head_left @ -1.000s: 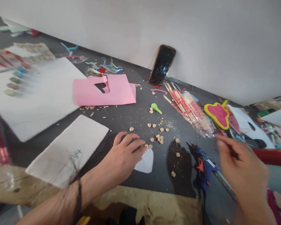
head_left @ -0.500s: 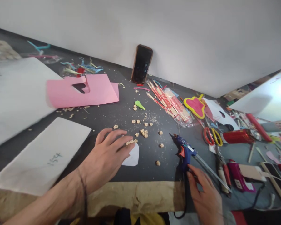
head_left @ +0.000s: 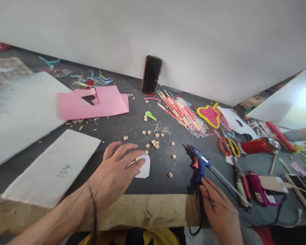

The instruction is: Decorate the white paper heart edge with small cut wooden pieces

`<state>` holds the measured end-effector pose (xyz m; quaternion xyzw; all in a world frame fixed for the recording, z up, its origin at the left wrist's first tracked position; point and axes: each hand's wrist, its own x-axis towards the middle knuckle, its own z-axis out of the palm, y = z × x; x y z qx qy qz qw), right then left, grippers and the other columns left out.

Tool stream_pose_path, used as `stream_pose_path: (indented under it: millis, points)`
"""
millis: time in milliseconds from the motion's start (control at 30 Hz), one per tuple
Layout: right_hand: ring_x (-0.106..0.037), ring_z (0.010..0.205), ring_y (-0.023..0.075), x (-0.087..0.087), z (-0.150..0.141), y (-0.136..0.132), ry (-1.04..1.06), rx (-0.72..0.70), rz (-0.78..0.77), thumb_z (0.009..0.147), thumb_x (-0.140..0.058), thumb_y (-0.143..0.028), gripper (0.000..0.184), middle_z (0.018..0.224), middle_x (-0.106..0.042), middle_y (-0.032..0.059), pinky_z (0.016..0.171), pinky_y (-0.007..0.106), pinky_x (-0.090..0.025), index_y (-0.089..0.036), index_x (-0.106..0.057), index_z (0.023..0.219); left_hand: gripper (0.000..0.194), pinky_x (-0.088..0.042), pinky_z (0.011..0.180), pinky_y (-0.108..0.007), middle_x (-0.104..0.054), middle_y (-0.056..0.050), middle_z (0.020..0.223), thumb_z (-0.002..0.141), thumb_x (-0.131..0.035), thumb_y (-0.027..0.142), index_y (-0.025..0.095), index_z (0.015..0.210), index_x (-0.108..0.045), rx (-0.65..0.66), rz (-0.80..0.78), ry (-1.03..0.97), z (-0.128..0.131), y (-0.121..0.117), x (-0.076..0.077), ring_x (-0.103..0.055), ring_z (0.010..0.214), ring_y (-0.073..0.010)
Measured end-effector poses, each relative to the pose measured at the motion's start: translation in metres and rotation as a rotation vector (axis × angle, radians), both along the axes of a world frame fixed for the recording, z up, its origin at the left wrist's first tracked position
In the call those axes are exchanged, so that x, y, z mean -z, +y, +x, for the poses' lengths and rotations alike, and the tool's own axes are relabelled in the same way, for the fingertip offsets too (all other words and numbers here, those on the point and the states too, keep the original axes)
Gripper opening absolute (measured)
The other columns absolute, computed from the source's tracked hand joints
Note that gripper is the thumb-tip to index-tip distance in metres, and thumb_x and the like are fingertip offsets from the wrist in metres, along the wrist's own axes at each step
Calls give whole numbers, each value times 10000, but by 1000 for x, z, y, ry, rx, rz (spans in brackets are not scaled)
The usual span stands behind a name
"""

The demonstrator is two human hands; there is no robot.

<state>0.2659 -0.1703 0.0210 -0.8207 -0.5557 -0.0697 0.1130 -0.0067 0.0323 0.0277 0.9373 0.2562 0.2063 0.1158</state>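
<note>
Tabletop (head_left: 112, 132): dark, matt, dusty. Nr L hand (head_left: 116, 174): smooth white paper (head_left: 144, 170) & tiny wood-look bits (head_left: 155, 144). Left of that hand: thick white sheet (head_left: 53, 166), matt w/ rough edges. Past it: smooth, matt pink paper (head_left: 107, 103). By R hand (head_left: 219, 206): blue plastic glue gun (head_left: 201, 160), bit shiny. Right of R hand: shiny red metal-look can (head_left: 257, 146). Btwn & past both hands: wood-look sticks (head_left: 173, 110) w/ shiny clear plastic wrap (head_left: 200, 131), & glossy dark phone (head_left: 152, 75).
</note>
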Motion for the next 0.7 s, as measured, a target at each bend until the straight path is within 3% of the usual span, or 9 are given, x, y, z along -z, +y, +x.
stream_pose_path:
  millis: [133,200,300,400,500,600,700]
  points:
    - [-680,668,205,-4,3,23,129,294,-60,785,-500,-592,600,877,-699,73,528,296,-522,-171,-455,1211,216,-247,989,-520,-631,0,1139,880,-476,171,263,1038,-592,0,-10,26,-1,-4,-2,-456,1150,-257]
    - [-674,623,232,-5,2,38,113,353,-140,752,-505,-627,725,835,-695,89,482,315,-494,-138,-382,1273,214,-229,1007,-513,-622,10,1160,887,-485,197,276,1055,-591,-3,-37,36,-3,-6,-3,-440,1168,-252]
    - [-633,483,256,-4,2,52,14,368,-240,805,-421,-579,656,630,-663,69,414,324,-425,-121,-387,1275,220,-207,1025,-501,-606,11,1188,888,-495,201,280,1068,-594,7,-68,46,-7,-10,-5,-417,1192,-246]
    - [-566,372,255,-3,12,53,-92,421,-217,822,-389,-522,596,458,-575,23,366,315,-357,-128,-411,1269,214,-214,1015,-503,-620,-9,1158,871,-508,178,259,1040,-611,-7,-51,32,-9,-10,-5,-428,1176,-250]
    - [-532,342,264,-7,29,49,-143,539,-201,790,-420,-550,655,389,-510,8,353,323,-332,-101,-433,1267,212,-234,1000,-508,-636,-12,1124,853,-517,166,250,1023,-612,-14,-34,28,-9,-9,-3,-444,1157,-255]
    - [-582,446,292,-15,37,47,-161,582,-185,784,-421,-595,697,541,-611,98,381,349,-356,-81,-455,1254,200,-240,1002,-502,-633,2,1133,853,-535,200,259,1033,-600,-22,-50,40,-8,-8,1,-449,1160,-250]
    - [-638,700,302,-23,30,47,-200,401,-1,830,-386,-558,563,854,-662,154,519,379,-448,-137,-526,1177,181,-232,1009,-496,-637,4,1118,844,-559,227,264,1015,-604,-41,-54,51,-7,-7,4,-456,1156,-246]
